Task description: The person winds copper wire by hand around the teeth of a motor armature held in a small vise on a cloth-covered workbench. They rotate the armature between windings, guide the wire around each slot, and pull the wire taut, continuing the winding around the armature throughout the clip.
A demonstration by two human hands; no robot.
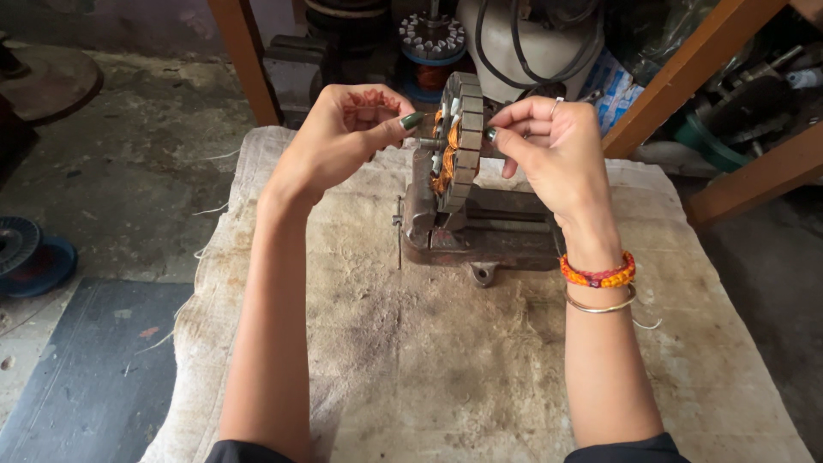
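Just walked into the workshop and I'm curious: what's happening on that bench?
A person works with both bare hands on a round metal stator wound with copper wire, which stands on edge, clamped in a rusty vise. The left hand pinches at one face of the ring, and the right hand pinches at the other. The vise sits on a worn cloth covering the bench.

Soft, even daylight, moderately bright; no glare. Faint, diffuse shadows under the forearms on the cloth-covered table (pixel 446 360). Centre sharp; background clutter at the top darker and slightly soft. Mild wide-angle stretching at the edges, dim corners at left.
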